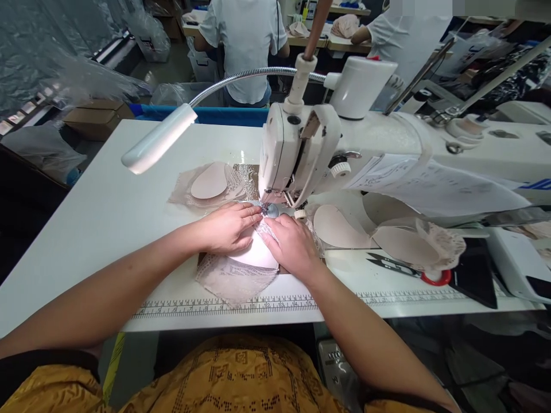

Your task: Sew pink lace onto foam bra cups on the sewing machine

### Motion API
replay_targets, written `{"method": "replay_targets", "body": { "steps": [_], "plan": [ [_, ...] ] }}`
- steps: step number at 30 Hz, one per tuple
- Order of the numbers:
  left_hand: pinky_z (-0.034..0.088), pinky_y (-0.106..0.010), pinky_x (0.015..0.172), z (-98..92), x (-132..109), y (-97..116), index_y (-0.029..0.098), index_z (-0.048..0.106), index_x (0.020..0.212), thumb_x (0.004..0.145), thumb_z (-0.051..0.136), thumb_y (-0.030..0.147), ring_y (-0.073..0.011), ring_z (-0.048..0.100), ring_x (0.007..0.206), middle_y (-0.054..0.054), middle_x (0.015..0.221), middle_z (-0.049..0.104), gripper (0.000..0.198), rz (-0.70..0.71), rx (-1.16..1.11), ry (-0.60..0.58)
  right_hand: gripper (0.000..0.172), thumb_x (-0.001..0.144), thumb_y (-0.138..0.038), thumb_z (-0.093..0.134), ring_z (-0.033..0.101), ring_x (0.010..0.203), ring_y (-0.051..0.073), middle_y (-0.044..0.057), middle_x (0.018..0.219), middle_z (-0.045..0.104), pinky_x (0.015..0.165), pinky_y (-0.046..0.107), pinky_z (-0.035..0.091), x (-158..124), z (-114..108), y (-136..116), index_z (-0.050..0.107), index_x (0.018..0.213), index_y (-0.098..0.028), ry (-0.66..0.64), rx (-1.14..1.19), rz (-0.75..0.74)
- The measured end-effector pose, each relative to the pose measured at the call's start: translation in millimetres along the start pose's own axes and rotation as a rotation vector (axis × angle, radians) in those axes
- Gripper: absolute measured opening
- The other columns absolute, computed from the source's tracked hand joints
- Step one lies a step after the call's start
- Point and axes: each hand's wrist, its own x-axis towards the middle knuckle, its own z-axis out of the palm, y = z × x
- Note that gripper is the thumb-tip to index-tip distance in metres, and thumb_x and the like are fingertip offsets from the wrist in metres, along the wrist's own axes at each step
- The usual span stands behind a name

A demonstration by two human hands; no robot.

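A pale bra cup point(262, 258) with lace fabric point(235, 281) lies under the needle area of a white sewing machine point(282, 155). My left hand point(230, 228) rests flat on the cup, its fingers stretched toward the presser foot point(267, 207). My right hand point(293, 244) presses on the lace from the other side, thumb and fingers extended close to the foot. The fabric under both palms is hidden. Left of the machine head lies another cup point(209, 180) on lace. More cup pieces point(340, 226) sit to the right of my right hand.
Black scissors with a red handle point(435, 278) lie at the right, near a dark flat object point(473, 272). A printed ruler strip point(193, 307) runs along the table's front edge. A lamp point(159, 139) overhangs the left side. Other people sit beyond the table.
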Motion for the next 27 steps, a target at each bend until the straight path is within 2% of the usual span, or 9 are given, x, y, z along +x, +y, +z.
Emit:
{"method": "replay_targets", "body": {
  "steps": [4,7,10,15,19,23,27],
  "plan": [
    [0.03,-0.048,0.112,-3.6,4.3,-13.3,0.006,0.042,0.143,0.088,0.045,0.032,-0.0333,0.035,0.137,-0.015,0.148,0.041,0.061,0.088,0.036,0.009,0.034,0.092,-0.028,0.05,0.058,0.092,0.025,0.009,0.098,0.066,0.081,0.036,0.041,1.7,0.0,0.3,0.064,0.121,-0.019,0.014,0.01,0.004],
    [0.033,-0.051,0.108,-8.9,4.8,-17.5,0.01,0.051,0.137,0.086,0.047,0.026,-0.034,0.039,0.133,-0.013,0.142,0.049,0.054,0.126,0.077,0.043,0.032,0.092,-0.023,0.047,0.059,0.091,0.024,0.008,0.099,0.068,0.08,0.035,0.042,1.1,0.2,4.1,0.067,0.117,-0.02,0.032,0.069,-0.004],
    [0.038,-0.05,0.102,-12.1,1.7,-11.4,0.01,0.063,0.12,0.088,0.045,0.02,-0.0331,0.046,0.125,-0.015,0.132,0.058,0.038,0.117,0.099,0.123,0.033,0.093,-0.02,0.043,0.061,0.09,0.022,0.008,0.099,0.068,0.079,0.034,0.043,-1.5,1.2,9.7,0.068,0.115,-0.019,0.058,0.137,0.01],
    [0.045,-0.044,0.094,-4.5,-3.8,9.0,0.007,0.066,0.109,0.094,0.045,0.02,-0.0288,0.054,0.111,-0.019,0.111,0.064,0.029,0.118,0.006,0.246,0.036,0.092,-0.018,0.041,0.061,0.086,0.021,0.009,0.098,0.068,0.075,0.032,0.044,-5.8,3.0,14.8,0.066,0.118,-0.019,0.094,0.187,0.043],
    [0.046,-0.043,0.084,1.4,-3.4,15.8,0.009,0.068,0.097,0.094,0.047,0.024,-0.0268,0.057,0.092,-0.017,0.094,0.064,0.026,0.089,-0.003,0.261,0.036,0.089,-0.014,0.043,0.058,0.087,0.02,0.007,0.098,0.066,0.075,0.03,0.043,-6.4,2.5,12.6,0.068,0.114,-0.02,0.096,0.189,-0.069],
    [0.045,-0.042,0.084,3.4,-3.1,13.7,0.008,0.068,0.099,0.094,0.047,0.024,-0.0262,0.056,0.09,-0.016,0.093,0.064,0.027,0.102,0.002,0.274,0.035,0.087,-0.009,0.046,0.055,0.085,0.019,0.005,0.09,0.063,0.077,0.031,0.041,-6.5,2.0,9.5,0.071,0.107,-0.02,0.061,0.174,-0.107],
    [0.043,-0.044,0.093,6.4,-4.6,9.3,0.008,0.067,0.107,0.091,0.05,0.024,-0.0261,0.057,0.095,-0.015,0.1,0.064,0.028,0.11,-0.021,0.293,0.036,0.085,-0.006,0.045,0.053,0.084,0.018,0.005,0.088,0.062,0.076,0.03,0.039,-6.2,2.1,9.2,0.072,0.106,-0.02,0.056,0.201,-0.095]
  ]
}}
